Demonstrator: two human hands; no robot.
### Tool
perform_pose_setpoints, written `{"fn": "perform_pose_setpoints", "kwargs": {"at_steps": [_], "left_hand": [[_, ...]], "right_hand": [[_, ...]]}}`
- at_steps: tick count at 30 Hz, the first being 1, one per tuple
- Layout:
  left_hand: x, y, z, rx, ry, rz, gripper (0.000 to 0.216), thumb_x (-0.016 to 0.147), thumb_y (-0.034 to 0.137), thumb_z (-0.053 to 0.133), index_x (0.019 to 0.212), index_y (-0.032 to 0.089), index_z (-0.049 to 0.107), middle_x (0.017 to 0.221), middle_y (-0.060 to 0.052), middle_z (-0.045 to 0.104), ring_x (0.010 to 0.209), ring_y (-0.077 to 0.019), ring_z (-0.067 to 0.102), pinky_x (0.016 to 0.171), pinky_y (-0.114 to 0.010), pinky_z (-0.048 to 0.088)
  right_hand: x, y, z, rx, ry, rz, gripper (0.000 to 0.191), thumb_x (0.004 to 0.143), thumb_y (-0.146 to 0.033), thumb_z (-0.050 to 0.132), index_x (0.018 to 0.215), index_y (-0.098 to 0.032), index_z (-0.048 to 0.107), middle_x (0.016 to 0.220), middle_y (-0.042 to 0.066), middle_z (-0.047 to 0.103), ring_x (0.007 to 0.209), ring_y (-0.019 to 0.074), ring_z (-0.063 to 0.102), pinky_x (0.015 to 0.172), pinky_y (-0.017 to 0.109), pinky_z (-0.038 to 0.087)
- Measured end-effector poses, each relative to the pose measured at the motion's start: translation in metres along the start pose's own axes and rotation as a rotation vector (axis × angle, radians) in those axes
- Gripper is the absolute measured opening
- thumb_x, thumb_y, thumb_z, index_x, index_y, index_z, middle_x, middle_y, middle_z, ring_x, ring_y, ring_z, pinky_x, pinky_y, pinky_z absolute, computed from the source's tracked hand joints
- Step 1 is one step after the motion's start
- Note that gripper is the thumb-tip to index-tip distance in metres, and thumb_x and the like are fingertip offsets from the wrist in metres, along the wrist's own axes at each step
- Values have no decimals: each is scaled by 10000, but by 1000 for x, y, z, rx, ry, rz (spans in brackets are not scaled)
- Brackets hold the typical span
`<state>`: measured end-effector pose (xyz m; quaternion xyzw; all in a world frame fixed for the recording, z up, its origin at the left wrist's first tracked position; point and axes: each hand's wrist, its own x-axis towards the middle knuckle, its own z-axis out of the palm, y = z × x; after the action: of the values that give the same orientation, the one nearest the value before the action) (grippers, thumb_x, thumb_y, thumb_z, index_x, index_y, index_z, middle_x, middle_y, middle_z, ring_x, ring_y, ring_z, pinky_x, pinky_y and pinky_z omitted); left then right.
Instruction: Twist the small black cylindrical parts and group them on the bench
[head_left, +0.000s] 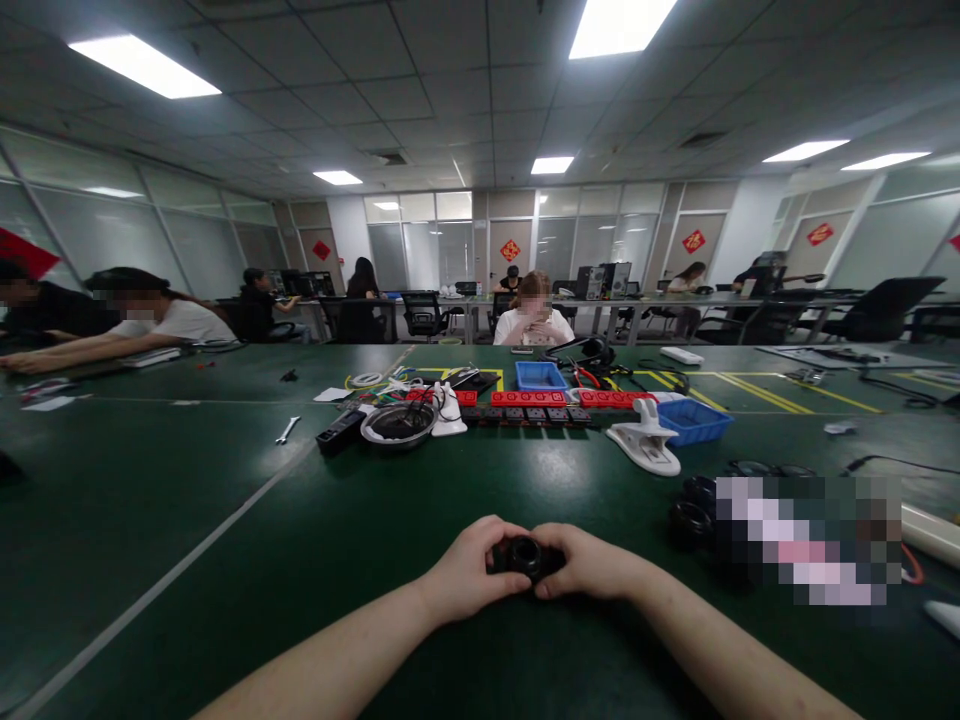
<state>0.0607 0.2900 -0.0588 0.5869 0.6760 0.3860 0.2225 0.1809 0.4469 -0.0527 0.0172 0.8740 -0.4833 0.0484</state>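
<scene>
Both my hands hold a small black object with a round, ring-like end (523, 553), low over the green table in front of me. My left hand (476, 565) wraps its left side, with the thumb along the lower front. On the right side, my right hand (585, 560) grips it with thumb and fingers closed. The fingers cover much of the object, so its exact kind cannot be made out. Further right lie some black rounded items (691, 520), beside a blurred-out patch.
Across the table run red socket strips (529, 398), with a round metal dish (397, 424), a white clamp base (646, 440) and blue trays (694, 422) around them. A wrench (287, 430) lies to the left. Opposite me sits a person (532, 315); others work at the left and behind.
</scene>
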Motion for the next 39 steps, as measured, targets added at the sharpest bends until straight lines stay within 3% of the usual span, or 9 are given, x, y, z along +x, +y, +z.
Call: {"fn": "perform_pose_setpoints", "kwargs": {"at_steps": [17,26,32,36,39], "left_hand": [[-1,3,3,33,46,-41,360,645,282,671,981,208,566,875,-7,496,736,-143,469,616,-228,376],[-2,9,11,98,192,-168,340,603,294,693,897,184,563,862,-17,516,771,-174,491,665,-270,394],[1,4,20,120,342,-227,293,599,264,682,826,173,521,839,-13,512,783,-180,492,677,-279,397],[2,2,12,109,247,-140,306,618,255,668,888,177,544,865,-19,515,784,-178,492,680,-277,398],[3,1,1,72,90,-34,340,627,262,670,943,192,564,900,-21,519,797,-178,496,651,-257,403]], "right_hand": [[3,6,3,-22,50,4,309,555,-219,712,841,-150,617,744,-28,547,706,139,499,631,225,376],[10,10,21,-249,281,126,338,486,-326,741,701,-153,545,670,-27,519,616,122,461,503,200,311],[13,1,38,-631,505,185,253,609,-373,629,697,-156,530,714,35,553,654,166,490,573,260,325],[10,1,35,-510,461,71,449,559,-405,678,919,-165,561,878,62,576,804,218,515,694,311,367],[6,3,24,-237,274,-37,525,557,-329,704,1032,-180,540,953,39,577,870,206,516,746,299,385]]}}
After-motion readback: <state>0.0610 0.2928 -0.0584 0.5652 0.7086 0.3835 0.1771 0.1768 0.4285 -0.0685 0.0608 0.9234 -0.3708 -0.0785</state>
